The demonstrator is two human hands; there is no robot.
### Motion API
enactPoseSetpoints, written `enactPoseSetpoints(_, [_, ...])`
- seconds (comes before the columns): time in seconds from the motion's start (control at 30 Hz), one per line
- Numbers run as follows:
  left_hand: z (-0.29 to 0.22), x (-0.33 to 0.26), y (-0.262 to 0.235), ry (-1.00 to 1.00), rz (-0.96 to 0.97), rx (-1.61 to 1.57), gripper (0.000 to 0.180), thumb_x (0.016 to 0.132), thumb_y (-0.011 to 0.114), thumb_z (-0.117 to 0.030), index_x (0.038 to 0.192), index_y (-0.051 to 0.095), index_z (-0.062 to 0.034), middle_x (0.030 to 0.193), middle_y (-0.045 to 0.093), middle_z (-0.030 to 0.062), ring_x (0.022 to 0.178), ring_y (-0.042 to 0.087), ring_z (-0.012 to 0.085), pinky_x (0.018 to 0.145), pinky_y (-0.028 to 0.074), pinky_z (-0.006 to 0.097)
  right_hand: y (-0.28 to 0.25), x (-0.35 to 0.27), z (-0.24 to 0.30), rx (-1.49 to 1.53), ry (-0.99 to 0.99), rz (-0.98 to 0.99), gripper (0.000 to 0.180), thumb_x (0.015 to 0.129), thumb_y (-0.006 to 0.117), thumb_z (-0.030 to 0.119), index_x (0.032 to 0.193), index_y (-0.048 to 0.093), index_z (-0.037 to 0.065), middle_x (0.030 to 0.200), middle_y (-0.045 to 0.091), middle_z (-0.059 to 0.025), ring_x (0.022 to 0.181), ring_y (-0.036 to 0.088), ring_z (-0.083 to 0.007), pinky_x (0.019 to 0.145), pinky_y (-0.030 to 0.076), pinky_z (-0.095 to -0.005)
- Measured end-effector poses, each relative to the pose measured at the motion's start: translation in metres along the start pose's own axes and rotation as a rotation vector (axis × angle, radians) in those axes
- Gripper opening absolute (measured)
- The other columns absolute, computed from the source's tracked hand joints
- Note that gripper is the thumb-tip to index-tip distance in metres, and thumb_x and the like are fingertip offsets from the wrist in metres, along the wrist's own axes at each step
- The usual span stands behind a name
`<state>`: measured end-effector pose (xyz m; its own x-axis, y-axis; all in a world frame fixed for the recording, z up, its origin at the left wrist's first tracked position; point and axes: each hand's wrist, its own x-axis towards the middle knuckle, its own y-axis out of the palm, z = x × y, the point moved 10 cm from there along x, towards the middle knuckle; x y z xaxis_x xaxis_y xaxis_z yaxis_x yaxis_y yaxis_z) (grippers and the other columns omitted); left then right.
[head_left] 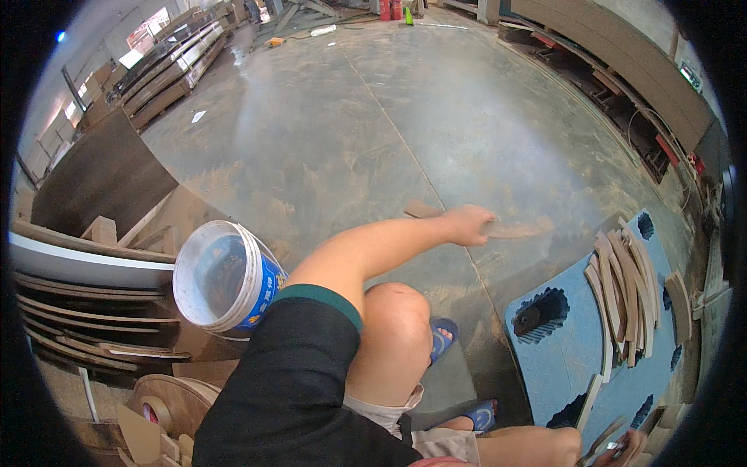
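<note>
My left hand (469,225) reaches out over the floor, its fingers closed round a curved wooden strip (520,230). The strip sticks out on both sides of the hand, and its right end is smeared by motion. At the lower right edge my right hand (632,447) is partly cut off. Its fingers are curled round a thin, partly shiny object that I cannot make out. Close by lies a blue plastic pallet (556,373) with dark recesses. A pile of curved wooden strips (627,288) rests on the pallet, and one separate strip (590,401) lies nearer my right hand.
A white and blue bucket (216,272) stands left of my left arm. Stacked curved boards (101,311) and a roll of tape (156,412) are on the left. Long panels (622,66) line the right wall. My sandalled feet (442,340) are on the concrete floor (311,140).
</note>
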<state>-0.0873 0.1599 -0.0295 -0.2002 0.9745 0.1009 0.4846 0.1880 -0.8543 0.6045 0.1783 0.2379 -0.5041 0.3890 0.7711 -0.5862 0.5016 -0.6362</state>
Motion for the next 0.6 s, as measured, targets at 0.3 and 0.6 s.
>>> enactPoseSetpoints(0.3, [0.105, -0.122, 0.034, -0.221, -0.181, -0.004, 0.059, 0.091, 0.082, -0.029, 0.143, 0.073, -0.0016, 0.133, 0.076, 0.0237, 0.126, 0.07, 0.0443, 0.11, 0.057, 0.053, 0.13, 0.158, 0.117, 0.011, -0.514, 0.42, 0.025, 0.096, 0.073, 0.011, 0.12, 0.071, 0.006, 0.1, 0.062, -0.0125, 0.096, 0.058, -0.0339, 0.089, 0.044, -0.0498])
enactPoseSetpoints(0.6, [0.137, -0.158, 0.114, -0.394, -0.166, -0.082, 0.056, 0.088, 0.085, -0.031, 0.139, 0.08, -0.0079, 0.138, 0.074, 0.0171, 0.129, 0.068, 0.0389, 0.111, 0.056, 0.051, 0.34, 0.102, 0.189, 0.493, -0.128, 0.774, 0.034, 0.085, 0.089, 0.005, 0.113, 0.071, 0.008, 0.102, 0.075, -0.014, 0.097, 0.074, -0.0376, 0.088, 0.058, -0.047])
